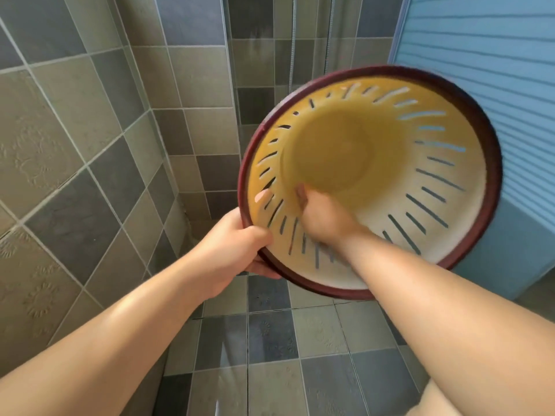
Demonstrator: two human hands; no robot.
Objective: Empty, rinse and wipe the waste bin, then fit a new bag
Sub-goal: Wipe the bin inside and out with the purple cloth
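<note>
The waste bin [390, 163], yellow inside with slotted walls and a dark red rim, is held up in the air, tipped with its mouth toward the camera, above the tiled floor [270, 340]. The left hand [237, 244] grips the rim at its lower left edge. The right hand [322, 216] reaches inside, blurred; its fingers look curled, but I cannot tell whether it holds anything.

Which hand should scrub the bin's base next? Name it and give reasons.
Right. The right hand is already inside the waste bin, near its base; the left hand grips the rim, steadying it.
</note>
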